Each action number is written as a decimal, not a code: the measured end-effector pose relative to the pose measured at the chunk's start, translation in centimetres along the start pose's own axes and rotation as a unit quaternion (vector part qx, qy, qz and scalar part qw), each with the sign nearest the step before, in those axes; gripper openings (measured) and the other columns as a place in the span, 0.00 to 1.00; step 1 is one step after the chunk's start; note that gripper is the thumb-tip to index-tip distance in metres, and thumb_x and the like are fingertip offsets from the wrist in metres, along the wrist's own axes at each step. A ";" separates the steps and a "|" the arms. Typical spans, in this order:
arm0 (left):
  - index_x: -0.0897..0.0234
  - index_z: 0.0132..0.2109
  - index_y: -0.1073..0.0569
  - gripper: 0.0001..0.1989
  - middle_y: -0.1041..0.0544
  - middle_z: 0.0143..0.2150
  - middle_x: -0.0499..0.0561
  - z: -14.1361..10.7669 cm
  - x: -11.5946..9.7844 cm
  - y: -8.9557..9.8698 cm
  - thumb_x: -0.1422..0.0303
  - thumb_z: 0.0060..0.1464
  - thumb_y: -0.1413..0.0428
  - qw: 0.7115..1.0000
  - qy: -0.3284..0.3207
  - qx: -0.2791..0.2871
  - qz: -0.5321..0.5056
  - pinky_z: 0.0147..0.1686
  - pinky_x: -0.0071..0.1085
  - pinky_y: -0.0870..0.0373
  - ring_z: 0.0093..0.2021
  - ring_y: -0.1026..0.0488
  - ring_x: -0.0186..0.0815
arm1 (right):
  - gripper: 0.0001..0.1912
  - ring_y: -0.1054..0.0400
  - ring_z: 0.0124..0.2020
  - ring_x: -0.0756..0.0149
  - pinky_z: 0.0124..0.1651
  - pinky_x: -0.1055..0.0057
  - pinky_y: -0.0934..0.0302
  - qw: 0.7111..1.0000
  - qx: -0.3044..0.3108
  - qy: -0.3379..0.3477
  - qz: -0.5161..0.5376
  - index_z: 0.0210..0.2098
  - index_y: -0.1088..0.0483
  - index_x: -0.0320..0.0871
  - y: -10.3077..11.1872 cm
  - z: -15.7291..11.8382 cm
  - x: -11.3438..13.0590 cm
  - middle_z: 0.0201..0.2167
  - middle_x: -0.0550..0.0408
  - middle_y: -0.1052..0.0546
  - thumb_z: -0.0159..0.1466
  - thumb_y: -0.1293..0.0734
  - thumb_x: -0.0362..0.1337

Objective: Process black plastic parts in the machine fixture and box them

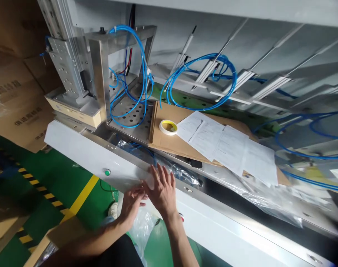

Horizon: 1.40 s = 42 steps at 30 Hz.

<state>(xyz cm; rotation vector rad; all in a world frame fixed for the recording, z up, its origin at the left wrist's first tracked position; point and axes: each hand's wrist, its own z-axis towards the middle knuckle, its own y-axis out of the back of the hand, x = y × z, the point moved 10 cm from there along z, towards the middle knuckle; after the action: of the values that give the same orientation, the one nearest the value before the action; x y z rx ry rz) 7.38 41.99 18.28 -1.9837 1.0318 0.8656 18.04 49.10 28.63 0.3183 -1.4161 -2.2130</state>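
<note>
A long white panel [115,163] with a green button [107,172] on its face runs along the front of the machine. My right hand [161,191] lies with fingers spread at the panel's top edge, palm turned toward the panel. Beside its thumb is a pale, rounded patch [150,181] whose kind I cannot make out. Just left and lower, my left hand [132,205] is close to the panel's face, its fingers loosely bent and apart. I see nothing held in either hand. A red button [181,217] shows partly behind my right wrist.
Behind the panel, cardboard [169,145] carries a tape roll [168,127] and printed sheets [202,133]. Blue tubing [143,70] loops over a metal frame [99,66]. Clear plastic [182,174] lies in the channel. Cardboard boxes [18,96] stand left.
</note>
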 end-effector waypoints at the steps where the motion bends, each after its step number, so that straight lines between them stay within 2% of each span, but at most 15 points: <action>1: 0.60 0.44 0.17 0.24 0.13 0.46 0.64 -0.1 0.2 0.2 0.46 0.49 0.33 0.999 0.015 0.020 0.034 0.30 0.35 0.20 0.39 0.14 0.50 | 0.37 0.38 0.71 0.40 0.72 0.39 0.45 1.000 0.012 0.001 -0.011 0.73 0.37 0.40 -0.8 -0.2 -0.3 0.69 0.35 0.28 0.75 0.38 0.57; 3: 0.61 0.38 0.18 0.24 0.13 0.37 0.63 -0.6 0.4 1.4 0.44 0.50 0.34 0.991 0.042 0.062 0.113 0.21 0.35 0.27 0.28 0.17 0.49 | 0.41 0.39 0.72 0.39 0.72 0.38 0.46 0.999 0.032 -0.012 -0.014 0.75 0.40 0.40 -1.8 -0.6 -1.6 0.70 0.34 0.30 0.74 0.39 0.61; 5: 0.62 0.30 0.20 0.25 0.17 0.26 0.59 -1.0 -0.6 3.7 0.43 0.53 0.36 0.981 0.038 0.077 0.171 0.17 0.34 0.34 0.18 0.25 0.42 | 0.43 0.39 0.72 0.39 0.73 0.38 0.47 0.999 0.046 -0.026 -0.012 0.76 0.42 0.41 -2.2 -1.0 -3.1 0.71 0.35 0.31 0.73 0.39 0.63; 7: 0.61 0.28 0.22 0.24 0.22 0.22 0.54 -0.8 -3.5 6.3 0.44 0.57 0.37 0.977 -0.017 0.059 0.205 0.21 0.33 0.33 0.18 0.29 0.38 | 0.45 0.38 0.71 0.39 0.73 0.38 0.48 0.998 0.058 -0.035 -0.014 0.77 0.43 0.43 -2.5 -1.2 -4.5 0.71 0.36 0.31 0.72 0.40 0.66; 9: 0.60 0.31 0.21 0.21 0.22 0.24 0.51 0.1 -7.7 8.5 0.47 0.61 0.39 0.961 -0.114 0.014 0.253 0.29 0.32 0.29 0.25 0.27 0.37 | 0.47 0.37 0.71 0.38 0.73 0.37 0.47 0.996 0.072 -0.040 -0.017 0.77 0.43 0.42 -2.7 -1.1 -5.5 0.71 0.35 0.31 0.71 0.41 0.68; 11: 0.58 0.38 0.18 0.17 0.18 0.32 0.53 0.9 -12.7 9.6 0.50 0.65 0.42 0.909 -0.253 -0.041 0.328 0.39 0.34 0.24 0.35 0.22 0.41 | 0.48 0.37 0.71 0.38 0.72 0.37 0.46 0.995 0.091 -0.036 -0.012 0.77 0.43 0.41 -3.1 -0.7 -6.0 0.71 0.34 0.30 0.71 0.42 0.69; 13: 0.59 0.48 0.18 0.16 0.15 0.46 0.58 1.4 -16.6 8.9 0.54 0.68 0.45 0.818 -0.394 -0.067 0.413 0.52 0.40 0.23 0.48 0.20 0.45 | 0.49 0.38 0.71 0.39 0.73 0.38 0.47 0.994 0.106 -0.023 0.000 0.77 0.44 0.41 -3.3 -0.2 -5.9 0.71 0.35 0.30 0.70 0.41 0.69; 14: 0.59 0.53 0.19 0.17 0.15 0.53 0.60 1.6 -17.6 8.1 0.56 0.69 0.46 0.768 -0.448 -0.059 0.454 0.58 0.43 0.24 0.55 0.20 0.47 | 0.50 0.38 0.72 0.40 0.74 0.39 0.47 0.994 0.109 -0.017 0.007 0.78 0.46 0.41 -3.2 0.0 -5.7 0.71 0.35 0.31 0.70 0.40 0.69; 17: 0.59 0.64 0.24 0.21 0.22 0.67 0.60 3.2 -17.3 6.5 0.59 0.70 0.45 0.660 -0.507 0.005 0.554 0.71 0.51 0.33 0.69 0.27 0.50 | 0.51 0.38 0.72 0.41 0.75 0.41 0.49 0.996 0.091 -0.009 0.019 0.79 0.49 0.43 -2.1 0.1 -5.0 0.72 0.37 0.31 0.70 0.39 0.68; 20: 0.58 0.70 0.28 0.25 0.25 0.72 0.58 4.1 -15.5 6.8 0.60 0.70 0.46 0.609 -0.507 0.040 0.608 0.76 0.54 0.39 0.74 0.32 0.51 | 0.50 0.37 0.72 0.41 0.75 0.41 0.49 0.997 0.081 -0.004 0.016 0.79 0.50 0.42 -1.5 -1.0 -4.1 0.72 0.36 0.31 0.70 0.38 0.67; 24: 0.58 0.72 0.30 0.27 0.29 0.74 0.58 4.3 -14.5 7.9 0.59 0.70 0.45 0.589 -0.499 0.044 0.634 0.77 0.57 0.43 0.76 0.36 0.54 | 0.52 0.41 0.74 0.40 0.76 0.41 0.51 0.996 0.094 -0.011 -0.002 0.78 0.47 0.41 -2.0 -2.2 -4.0 0.73 0.34 0.34 0.69 0.37 0.68; 29: 0.61 0.72 0.32 0.29 0.32 0.76 0.60 3.5 -15.8 8.0 0.57 0.69 0.44 0.587 -0.502 0.044 0.633 0.78 0.57 0.44 0.78 0.39 0.54 | 0.53 0.43 0.75 0.39 0.77 0.40 0.53 0.993 0.114 -0.016 0.002 0.78 0.45 0.41 -2.8 -2.1 -4.4 0.75 0.34 0.36 0.67 0.37 0.71; 32: 0.58 0.71 0.29 0.28 0.30 0.75 0.57 2.6 -16.0 7.5 0.56 0.69 0.44 0.561 -0.526 0.075 0.634 0.79 0.54 0.46 0.78 0.38 0.51 | 0.54 0.43 0.76 0.38 0.76 0.39 0.52 0.992 0.123 -0.012 0.008 0.78 0.46 0.42 -2.7 -1.9 -4.3 0.75 0.34 0.37 0.66 0.37 0.72; 36: 0.57 0.69 0.27 0.24 0.27 0.73 0.56 2.5 -15.0 7.5 0.59 0.71 0.45 0.528 -0.538 0.101 0.649 0.79 0.53 0.47 0.75 0.34 0.49 | 0.56 0.46 0.77 0.38 0.77 0.38 0.53 0.992 0.121 -0.002 0.025 0.80 0.50 0.45 -1.8 -2.2 -4.2 0.77 0.38 0.39 0.65 0.35 0.72; 42: 0.61 0.69 0.28 0.25 0.27 0.73 0.58 2.3 -14.2 7.8 0.59 0.70 0.45 0.497 -0.564 0.084 0.654 0.79 0.52 0.47 0.75 0.33 0.49 | 0.43 0.43 0.76 0.43 0.77 0.41 0.49 0.996 0.080 -0.039 0.022 0.78 0.45 0.44 -0.4 -3.6 -5.0 0.75 0.39 0.35 0.73 0.38 0.61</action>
<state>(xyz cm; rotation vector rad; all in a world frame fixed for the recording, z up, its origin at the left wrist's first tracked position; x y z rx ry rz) -6.28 45.99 26.28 0.2698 1.4319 2.1928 23.81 49.02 26.36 0.2534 -1.6307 -2.1022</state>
